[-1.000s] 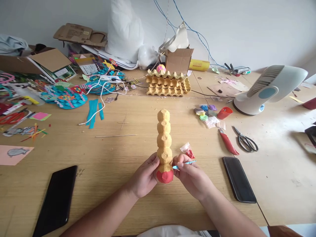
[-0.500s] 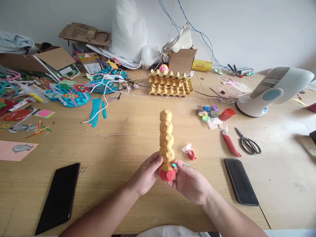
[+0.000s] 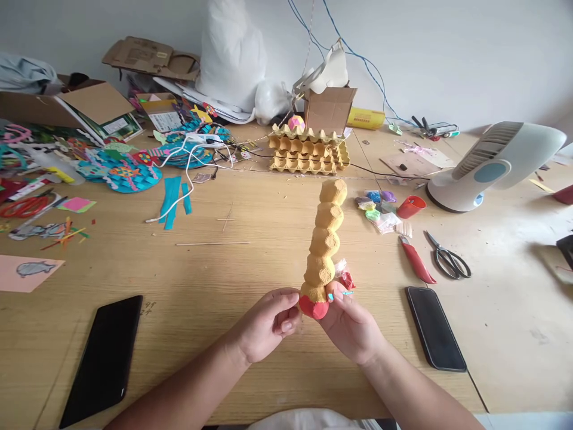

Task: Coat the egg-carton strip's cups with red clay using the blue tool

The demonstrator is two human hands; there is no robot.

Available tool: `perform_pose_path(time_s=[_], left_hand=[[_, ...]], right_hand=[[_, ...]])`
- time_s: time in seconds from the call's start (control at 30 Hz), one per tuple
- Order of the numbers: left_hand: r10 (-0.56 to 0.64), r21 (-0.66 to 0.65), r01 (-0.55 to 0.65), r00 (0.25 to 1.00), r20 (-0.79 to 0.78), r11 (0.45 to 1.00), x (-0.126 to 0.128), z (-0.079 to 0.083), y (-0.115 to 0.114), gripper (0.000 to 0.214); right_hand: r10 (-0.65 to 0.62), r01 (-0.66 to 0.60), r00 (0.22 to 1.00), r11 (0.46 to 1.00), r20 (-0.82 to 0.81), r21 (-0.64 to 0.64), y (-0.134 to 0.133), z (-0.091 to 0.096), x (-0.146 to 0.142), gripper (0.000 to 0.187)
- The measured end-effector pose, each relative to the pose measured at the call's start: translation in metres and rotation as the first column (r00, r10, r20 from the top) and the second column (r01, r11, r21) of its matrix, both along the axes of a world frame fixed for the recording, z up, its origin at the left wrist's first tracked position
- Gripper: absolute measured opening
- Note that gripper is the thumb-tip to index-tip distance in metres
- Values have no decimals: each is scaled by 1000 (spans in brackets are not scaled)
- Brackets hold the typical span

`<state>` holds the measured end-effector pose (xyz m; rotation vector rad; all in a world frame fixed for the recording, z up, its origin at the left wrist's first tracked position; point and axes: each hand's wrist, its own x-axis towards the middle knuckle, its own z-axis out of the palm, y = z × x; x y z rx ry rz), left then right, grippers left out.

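A strip of yellow egg carton (image 3: pixel 325 242), several cups long, stands nearly upright over the table, leaning a little to the right. Its lowest cup is covered in red clay (image 3: pixel 314 307). My right hand (image 3: pixel 351 328) grips the strip's lower end from the right, and a small blue tool (image 3: pixel 341 294) is pinched between its thumb and finger. On the other side, my left hand (image 3: pixel 268 322) has its thumb and forefinger at the edge of the red cup, the other fingers curled. Behind the strip lies a small bag of red clay (image 3: pixel 346 278), partly hidden.
To the right are scissors (image 3: pixel 447 257), a red-handled cutter (image 3: pixel 417 260), a phone (image 3: pixel 435 328), a red cup (image 3: pixel 410 206), clay packets (image 3: pixel 378 209) and a fan (image 3: pixel 492 170). A black tablet (image 3: pixel 102 361) lies left. Egg cartons (image 3: pixel 308 152) are stacked at the back.
The egg-carton strip has shifted right and tilted, its top now leaning right. My left hand has slid down from the yellow cups to the red end; my right hand still holds the blue tool.
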<state>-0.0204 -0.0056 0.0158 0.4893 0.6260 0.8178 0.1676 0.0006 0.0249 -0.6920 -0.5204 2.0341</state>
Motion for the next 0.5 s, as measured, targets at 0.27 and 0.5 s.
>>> perform_pose_path(time_s=[0.27,0.5], left_hand=[[-38,16,38,999,-11,999,-1,3,-2,27],[-25,-39,26,999,24,999,2,5,-1,24]], right_hand=[[57,-59,998,996,41,59,0,-1,0,27],[106,-112,992,991,70,80,0,1,-1,28]])
